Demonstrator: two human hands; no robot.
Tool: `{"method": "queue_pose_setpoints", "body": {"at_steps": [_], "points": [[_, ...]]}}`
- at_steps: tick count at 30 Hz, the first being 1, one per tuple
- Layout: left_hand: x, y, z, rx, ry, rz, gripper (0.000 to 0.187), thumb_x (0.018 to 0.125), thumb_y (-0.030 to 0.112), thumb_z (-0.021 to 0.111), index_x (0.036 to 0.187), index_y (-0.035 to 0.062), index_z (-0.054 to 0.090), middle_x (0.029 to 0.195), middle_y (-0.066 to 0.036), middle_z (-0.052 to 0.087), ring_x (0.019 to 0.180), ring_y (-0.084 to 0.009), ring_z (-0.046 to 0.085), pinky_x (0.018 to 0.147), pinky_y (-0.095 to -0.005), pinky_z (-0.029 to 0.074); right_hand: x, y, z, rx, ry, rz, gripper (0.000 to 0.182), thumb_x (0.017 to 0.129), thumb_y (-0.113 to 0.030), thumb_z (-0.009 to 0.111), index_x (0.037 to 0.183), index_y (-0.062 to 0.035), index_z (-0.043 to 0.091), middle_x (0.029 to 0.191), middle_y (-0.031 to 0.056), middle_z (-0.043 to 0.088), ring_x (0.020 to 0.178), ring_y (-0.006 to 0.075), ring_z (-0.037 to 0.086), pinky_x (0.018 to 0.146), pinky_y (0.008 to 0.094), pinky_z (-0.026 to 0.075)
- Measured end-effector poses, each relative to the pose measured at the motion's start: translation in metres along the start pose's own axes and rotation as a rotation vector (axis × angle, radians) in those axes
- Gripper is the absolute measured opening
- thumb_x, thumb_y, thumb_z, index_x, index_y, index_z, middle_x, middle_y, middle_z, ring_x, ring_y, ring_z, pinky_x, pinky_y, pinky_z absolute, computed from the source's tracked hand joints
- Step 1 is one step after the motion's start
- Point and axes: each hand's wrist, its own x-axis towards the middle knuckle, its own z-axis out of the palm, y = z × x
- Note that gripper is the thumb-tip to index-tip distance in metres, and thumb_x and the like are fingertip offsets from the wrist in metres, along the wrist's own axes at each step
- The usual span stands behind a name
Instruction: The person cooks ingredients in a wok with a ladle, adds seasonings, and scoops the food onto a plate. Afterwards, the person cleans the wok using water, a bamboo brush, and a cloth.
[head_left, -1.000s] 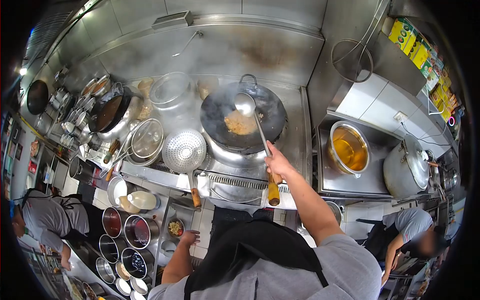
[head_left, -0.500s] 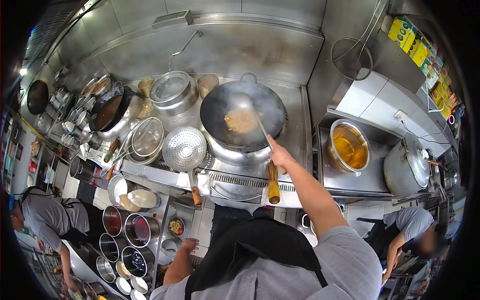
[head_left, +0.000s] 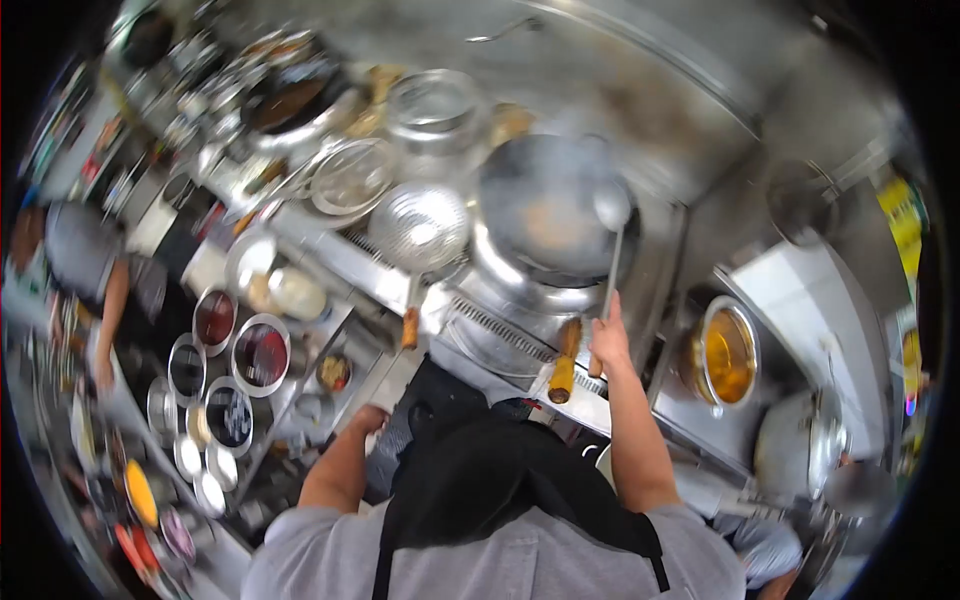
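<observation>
My right hand [head_left: 609, 343] is wrapped round the handle of a long metal ladle [head_left: 612, 208]. The ladle's bowl is over the right side of a dark wok [head_left: 505, 190], which steams on the stove. Pale brown food [head_left: 547, 222] lies in the wok, blurred. Just left of my right hand is a brush with a yellow handle [head_left: 563, 378]. My left hand [head_left: 371, 419] hangs low beside the counter, apart from the wok, its fingers too blurred to read. Nearest to it are a small bowl of chopped food [head_left: 334, 373] and a perforated skimmer's wooden handle [head_left: 410, 328].
Left of the wok rest a perforated skimmer [head_left: 420, 225] and wire strainers [head_left: 350, 180]. Pots of dark red sauce [head_left: 262, 355] stand at lower left. A metal pot of yellow liquid [head_left: 728, 352] and a large lidded pot [head_left: 790, 445] are on the right. Co-workers' bodies show at both sides.
The view has turned, shifting the stove up and right. The ladle's bowl has moved from the food to the wok's right side. My right hand still grips the ladle.
</observation>
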Motion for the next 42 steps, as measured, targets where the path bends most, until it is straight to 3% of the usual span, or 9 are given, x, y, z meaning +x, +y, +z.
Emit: {"method": "queue_pose_setpoints", "body": {"at_steps": [5,7,8,12,13,17,20,30,42], "points": [[-0.014,0.042,0.002,0.260,-0.056,-0.043,0.021,0.080,0.022,0.058,0.087,0.0094,0.073,0.083,-0.013,0.073,0.078,-0.0282,0.071,0.070,-0.0413,0.056,-0.041,-0.018,-0.060,0.346,-0.450,-0.038,0.073,0.093,0.001,0.050,0.157,-0.0221,0.022,0.091,0.0011,0.057,0.066,0.0076,0.050,0.051,0.0228,0.043],[-0.038,0.060,0.005,0.246,0.210,0.053,0.021,0.085,0.019,0.057,0.098,0.0140,0.073,0.075,-0.010,0.073,0.067,-0.0238,0.070,0.062,-0.0405,0.056,-0.047,0.005,-0.089,-0.120,-0.356,-0.301,0.076,0.090,-0.002,0.048,0.157,-0.0165,0.017,0.126,0.0175,0.051,0.100,0.0316,0.055,0.079,0.0382,0.046],[-0.040,0.052,0.020,-0.469,0.233,-0.132,0.025,0.089,0.019,0.055,0.107,0.0135,0.072,0.077,-0.009,0.073,0.066,-0.0221,0.071,0.051,-0.0380,0.054,-0.050,0.017,-0.104,-0.345,-0.273,-0.415,0.077,0.088,-0.004,0.048,0.157,-0.0137,0.015,0.143,0.0258,0.048,0.117,0.0436,0.057,0.093,0.0459,0.047],[-0.125,0.084,0.031,-0.608,0.292,-0.274,0.031,0.094,0.022,0.053,0.120,0.0114,0.066,0.081,-0.011,0.075,0.070,-0.0179,0.073,0.046,-0.0332,0.051,-0.048,0.060,-0.142,-0.531,-0.192,-0.288,0.077,0.092,-0.005,0.047,0.158,-0.0263,0.015,0.127,0.0325,0.057,0.103,0.0454,0.062,0.086,0.0469,0.048],[-0.127,0.067,0.054,-0.698,0.297,-0.306,0.031,0.095,0.022,0.051,0.120,0.0123,0.066,0.080,-0.009,0.075,0.066,-0.0171,0.073,0.046,-0.0331,0.051,-0.026,0.093,-0.137,-0.454,-0.086,-0.651,0.077,0.091,-0.003,0.047,0.158,-0.0209,0.013,0.116,0.0315,0.061,0.086,0.0433,0.064,0.081,0.0475,0.048],[-0.216,0.048,0.100,-0.755,0.255,-0.528,0.032,0.093,0.019,0.053,0.122,0.0148,0.066,0.082,-0.008,0.074,0.063,-0.0163,0.071,0.046,-0.0340,0.053,-0.028,0.052,-0.102,0.221,-0.324,-0.051,0.067,0.097,-0.005,0.049,0.156,-0.0172,0.020,0.075,0.0040,0.047,0.053,0.0115,0.040,0.044,0.0251,0.036],[-0.263,-0.018,0.142,-0.955,0.468,-0.588,0.030,0.088,0.016,0.058,0.116,0.0137,0.069,0.084,-0.008,0.070,0.061,-0.0187,0.066,0.049,-0.0388,0.057,-0.017,0.023,-0.070,0.636,-0.482,0.114,0.059,0.099,-0.008,0.052,0.153,-0.0169,0.028,0.073,0.0016,0.045,0.051,0.0096,0.040,0.043,0.0244,0.035],[-0.348,-0.145,-0.111,-0.577,1.561,-0.462,0.039,0.082,0.034,0.070,0.112,0.0102,0.070,0.110,-0.019,0.069,0.104,-0.0370,0.065,0.091,-0.0421,0.050,-0.114,-0.072,-0.002,1.198,-0.579,0.055,0.039,0.101,-0.006,0.042,0.140,-0.0097,0.041,0.078,0.0027,0.045,0.046,0.0074,0.037,0.044,0.0217,0.035],[-0.279,-0.254,-0.277,-0.050,0.986,-0.358,0.032,0.085,0.032,0.069,0.110,0.0113,0.070,0.109,-0.020,0.068,0.103,-0.0351,0.065,0.094,-0.0440,0.050,-0.247,-0.155,0.125,1.366,-0.983,0.160,0.036,0.094,-0.004,0.042,0.130,-0.0051,0.045,0.072,0.0024,0.041,0.043,0.0071,0.037,0.041,0.0256,0.038]]}}
